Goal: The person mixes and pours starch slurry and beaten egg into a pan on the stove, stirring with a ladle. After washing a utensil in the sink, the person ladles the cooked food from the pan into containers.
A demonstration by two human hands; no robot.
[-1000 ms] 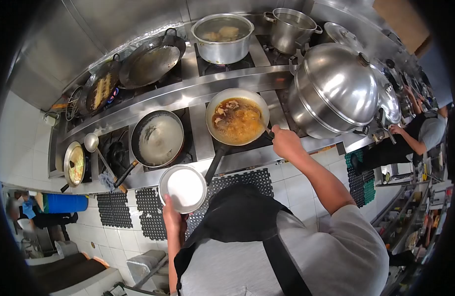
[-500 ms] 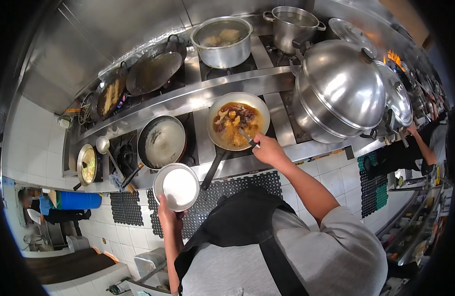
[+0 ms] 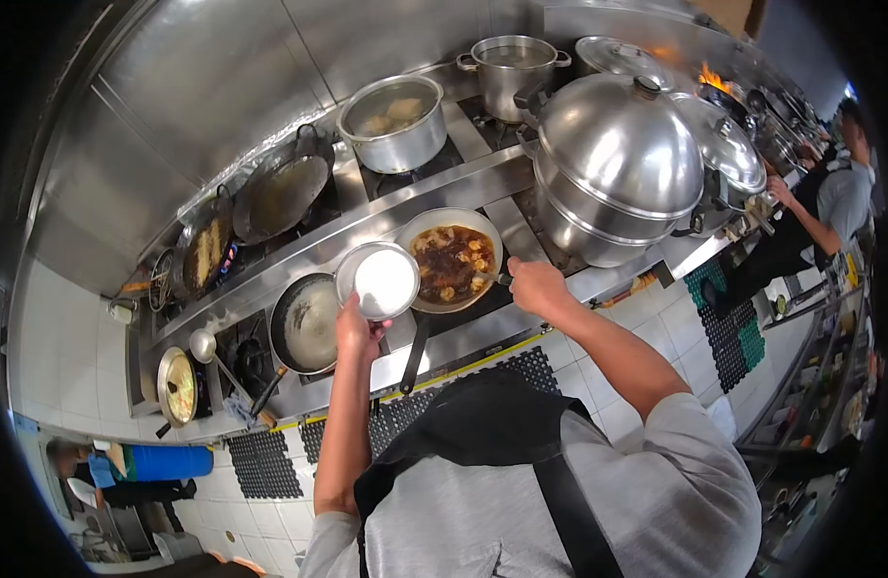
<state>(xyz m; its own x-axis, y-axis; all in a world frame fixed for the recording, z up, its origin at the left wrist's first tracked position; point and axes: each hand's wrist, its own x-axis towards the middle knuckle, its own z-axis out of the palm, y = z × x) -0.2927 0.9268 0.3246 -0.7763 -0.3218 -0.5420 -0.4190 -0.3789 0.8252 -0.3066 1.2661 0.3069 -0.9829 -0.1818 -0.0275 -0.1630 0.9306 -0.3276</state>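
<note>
My left hand [image 3: 355, 332] grips a round metal bowl [image 3: 344, 275] with white contents, held level beside the near-left rim of a frying pan [image 3: 420, 223]. Dark brown sauce [image 3: 444, 260] with pale yellowish pieces in it fills that pan, whose black handle [image 3: 415, 356] points toward me. My right hand [image 3: 540, 289] is closed around a metal spoon [image 3: 496, 278] at the pan's right edge; the spoon's tip reaches into the sauce. Left of the bowl sits a dark pan [image 3: 309, 332] with a whitish layer inside, partly hidden by my left hand and the bowl.
A large domed steamer [image 3: 617, 144] stands on the right. Behind are a pot with pieces in liquid [image 3: 396, 144], a tall pot [image 3: 511, 91] and a wok [image 3: 280, 197]. A ladle [image 3: 204, 347] lies at left. A person [image 3: 839, 202] works at right; flames [image 3: 712, 77] rise beyond.
My left hand has brought the bowl up and right, close to the sauce pan. The sauce now looks darker and more spread out. My right hand has shifted slightly, and the view has turned.
</note>
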